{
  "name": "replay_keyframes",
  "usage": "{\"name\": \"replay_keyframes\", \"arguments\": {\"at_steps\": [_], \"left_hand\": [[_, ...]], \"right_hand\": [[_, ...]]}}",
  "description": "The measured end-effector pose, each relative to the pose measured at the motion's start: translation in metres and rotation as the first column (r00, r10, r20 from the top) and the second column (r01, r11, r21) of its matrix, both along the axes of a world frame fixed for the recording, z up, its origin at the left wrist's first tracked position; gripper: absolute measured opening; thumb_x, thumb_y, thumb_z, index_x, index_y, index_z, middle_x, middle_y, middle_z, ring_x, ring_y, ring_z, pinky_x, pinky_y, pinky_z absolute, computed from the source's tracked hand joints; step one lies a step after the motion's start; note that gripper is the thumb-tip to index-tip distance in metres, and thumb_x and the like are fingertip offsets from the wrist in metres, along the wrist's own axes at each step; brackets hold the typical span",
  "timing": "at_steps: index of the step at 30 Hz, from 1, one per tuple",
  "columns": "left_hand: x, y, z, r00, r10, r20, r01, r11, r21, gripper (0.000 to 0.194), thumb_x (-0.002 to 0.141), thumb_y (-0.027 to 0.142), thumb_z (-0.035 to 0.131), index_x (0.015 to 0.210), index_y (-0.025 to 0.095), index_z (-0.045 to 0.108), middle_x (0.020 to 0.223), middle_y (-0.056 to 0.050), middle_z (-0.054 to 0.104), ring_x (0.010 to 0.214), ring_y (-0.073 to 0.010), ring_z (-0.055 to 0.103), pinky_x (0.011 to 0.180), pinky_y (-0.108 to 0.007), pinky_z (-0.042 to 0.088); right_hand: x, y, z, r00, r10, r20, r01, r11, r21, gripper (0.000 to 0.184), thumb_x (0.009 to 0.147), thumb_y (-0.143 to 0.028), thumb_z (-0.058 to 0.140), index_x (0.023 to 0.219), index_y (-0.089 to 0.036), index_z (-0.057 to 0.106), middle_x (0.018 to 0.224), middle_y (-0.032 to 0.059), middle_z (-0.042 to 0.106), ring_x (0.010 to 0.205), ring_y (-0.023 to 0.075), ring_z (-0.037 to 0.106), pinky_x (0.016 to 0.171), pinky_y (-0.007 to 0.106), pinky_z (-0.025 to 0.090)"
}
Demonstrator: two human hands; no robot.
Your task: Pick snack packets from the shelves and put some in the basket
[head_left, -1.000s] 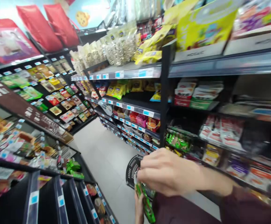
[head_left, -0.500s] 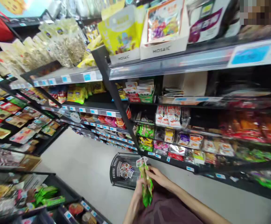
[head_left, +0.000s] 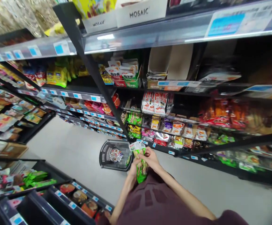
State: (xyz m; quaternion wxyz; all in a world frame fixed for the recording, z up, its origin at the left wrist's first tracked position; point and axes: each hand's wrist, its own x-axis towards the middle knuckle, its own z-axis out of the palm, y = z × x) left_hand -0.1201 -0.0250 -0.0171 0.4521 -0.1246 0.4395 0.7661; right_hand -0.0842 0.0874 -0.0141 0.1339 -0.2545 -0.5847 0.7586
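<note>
While my left hand (head_left: 133, 170) wraps the left edge of a green snack packet (head_left: 141, 177) with a white top, my right hand (head_left: 152, 158) holds it from the other side, the fingers reaching across the front of its upper half. Both hands are closed on the packet, so it sits between them: the white top rises above my fingers, and the green lower end hangs below them, in front of my maroon shirt (head_left: 150, 200). I cannot tell exactly how the fingertips press behind it. Just beyond my left hand, a black shopping basket (head_left: 103, 153) rests on the pale floor (head_left: 72, 150), with a cluster of small packets (head_left: 116, 155) lying inside it. Past my right hand, the lower rack holds green packets (head_left: 134, 119), yellow packets (head_left: 135, 129) and pink packets (head_left: 148, 132) in clear bins, with red-and-white packets (head_left: 155, 102) on a tier above. Higher up, a white display box (head_left: 140, 13) lettered MOSAIC stands on the top shelf, above a strip bearing a large price label (head_left: 227, 25).
</note>
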Motion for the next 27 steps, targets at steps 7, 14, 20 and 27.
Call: {"name": "replay_keyframes", "arguments": {"at_steps": [7,14,20,27], "left_hand": [[-0.006,0.012,0.012,0.974,-0.101,-0.203,0.084,0.992,-0.089,0.054,0.071,0.051,0.078,0.109,0.015,0.062,0.077,-0.003,0.067,0.058,-0.0110,0.058,0.055,-0.022,0.045],[-0.015,0.012,0.024,0.872,-0.120,-0.474,0.006,0.972,-0.235,0.046,0.073,0.040,0.078,0.112,0.018,0.066,0.098,-0.004,0.069,0.079,-0.0127,0.061,0.070,-0.021,0.046],[-0.014,0.009,0.025,0.945,-0.024,-0.326,-0.031,0.986,-0.163,0.054,0.071,0.036,0.080,0.119,0.019,0.062,0.090,-0.002,0.067,0.071,-0.0107,0.061,0.065,-0.021,0.047],[-0.016,0.003,0.025,0.998,0.052,-0.024,-0.051,0.998,0.048,0.052,0.074,0.047,0.076,0.112,0.014,0.060,0.080,-0.004,0.068,0.065,-0.0148,0.065,0.057,-0.023,0.050]], "right_hand": [[0.015,0.020,0.015,0.999,-0.039,0.036,0.029,0.969,0.246,0.032,0.076,-0.043,0.074,0.095,-0.020,0.064,0.092,0.0058,0.071,0.085,0.0214,0.066,0.068,0.028,0.049],[0.010,0.015,0.015,0.987,0.162,0.014,-0.162,0.974,0.158,0.036,0.087,-0.051,0.059,0.104,-0.020,0.071,0.101,0.0057,0.071,0.092,0.0232,0.063,0.082,0.032,0.048],[0.001,0.026,0.001,0.994,-0.037,0.107,0.050,0.990,-0.128,0.052,0.069,-0.070,0.068,0.065,-0.018,0.069,0.061,0.0020,0.065,0.056,0.0168,0.054,0.056,0.028,0.042],[0.000,0.040,0.003,0.988,-0.091,0.123,0.119,0.962,-0.245,0.050,0.067,-0.069,0.070,0.070,-0.020,0.069,0.065,0.0028,0.069,0.056,0.0175,0.057,0.056,0.029,0.043]]}}
